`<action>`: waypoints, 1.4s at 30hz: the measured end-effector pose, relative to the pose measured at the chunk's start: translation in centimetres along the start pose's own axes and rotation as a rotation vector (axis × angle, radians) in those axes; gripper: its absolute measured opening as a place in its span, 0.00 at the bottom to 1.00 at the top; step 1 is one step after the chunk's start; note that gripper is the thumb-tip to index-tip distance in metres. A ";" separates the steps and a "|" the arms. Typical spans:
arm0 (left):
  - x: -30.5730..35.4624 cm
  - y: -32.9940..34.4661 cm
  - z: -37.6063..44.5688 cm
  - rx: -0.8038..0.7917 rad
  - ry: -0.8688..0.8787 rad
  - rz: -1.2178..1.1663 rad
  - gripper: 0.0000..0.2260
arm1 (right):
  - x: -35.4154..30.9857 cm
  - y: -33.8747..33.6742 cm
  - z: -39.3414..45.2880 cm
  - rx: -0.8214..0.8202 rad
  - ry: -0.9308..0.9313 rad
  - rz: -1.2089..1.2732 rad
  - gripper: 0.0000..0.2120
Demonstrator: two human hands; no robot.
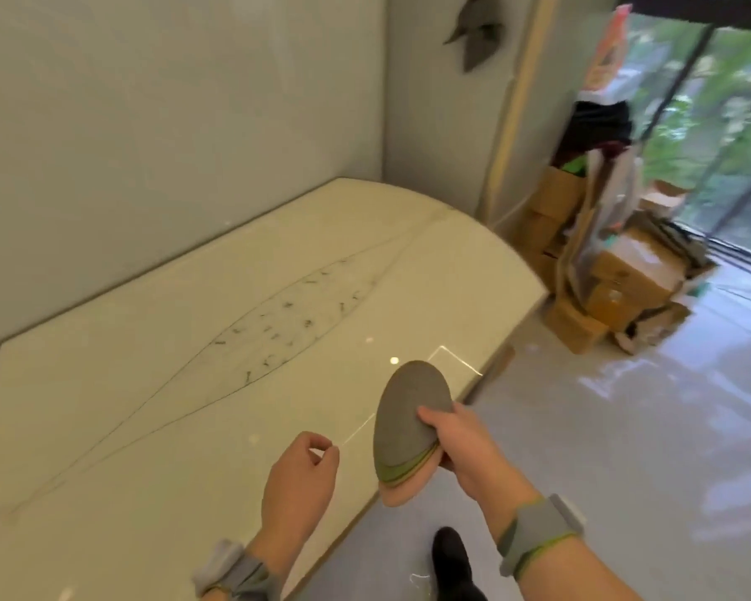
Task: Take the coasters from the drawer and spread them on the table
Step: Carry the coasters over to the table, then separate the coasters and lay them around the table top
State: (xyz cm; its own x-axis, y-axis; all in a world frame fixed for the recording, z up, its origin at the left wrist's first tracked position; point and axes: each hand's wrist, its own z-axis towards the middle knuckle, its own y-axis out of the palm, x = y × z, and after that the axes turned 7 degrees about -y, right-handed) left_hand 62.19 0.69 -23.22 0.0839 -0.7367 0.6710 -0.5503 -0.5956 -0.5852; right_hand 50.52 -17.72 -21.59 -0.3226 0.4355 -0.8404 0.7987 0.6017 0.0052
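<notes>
My right hand grips a stack of round coasters, grey on top with green, tan and pink edges showing below. It holds the stack tilted over the near right edge of the glossy cream table. My left hand hovers over the table just left of the stack, fingers loosely curled with nothing in them. No coaster lies on the table top. The drawer is out of view.
The table runs along a pale wall on the left and has a rounded far end. Cardboard boxes and bags are piled on the floor at the right, by a large window. My dark shoe stands on the light floor beside the table.
</notes>
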 end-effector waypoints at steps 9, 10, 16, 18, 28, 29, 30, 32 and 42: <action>2.7 5.5 5.0 0.175 -0.267 -0.101 0.03 | -2.2 1.1 15.4 -0.334 0.052 -0.275 0.14; 3.5 6.6 5.3 0.179 -0.298 -0.103 0.04 | -1.8 0.2 17.1 -0.333 0.069 -0.307 0.16; 5.7 13.4 7.5 0.148 -0.379 -0.084 0.05 | 1.4 -5.2 22.7 -0.332 0.067 -0.587 0.16; 6.2 14.3 8.1 0.141 -0.391 -0.077 0.06 | 2.0 -6.0 22.8 -0.353 -0.052 -0.784 0.18; 7.1 16.8 12.4 0.175 -0.276 0.227 0.14 | 2.6 -9.7 22.5 -0.201 -0.262 -1.019 0.18; 7.4 17.1 12.8 0.176 -0.238 0.290 0.17 | 2.7 -10.3 22.4 -0.172 -0.243 -0.977 0.17; 7.2 17.1 13.2 0.186 -0.208 0.348 0.19 | 2.7 -10.6 22.2 -0.158 -0.217 -0.940 0.16; 6.9 17.4 13.7 0.200 -0.157 0.484 0.23 | 2.8 -11.2 21.7 -0.125 -0.140 -0.859 0.16; 5.4 18.5 15.2 0.302 -0.074 0.535 0.24 | 3.5 -10.8 19.1 -0.011 0.124 -0.532 0.12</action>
State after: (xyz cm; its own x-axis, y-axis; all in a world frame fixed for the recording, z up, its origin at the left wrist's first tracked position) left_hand 65.06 -19.16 -37.34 -0.0756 -0.9721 0.2220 -0.2730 -0.1940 -0.9422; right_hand 50.44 -35.50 -34.94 -0.7390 0.1442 -0.6580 0.5036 0.7671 -0.3975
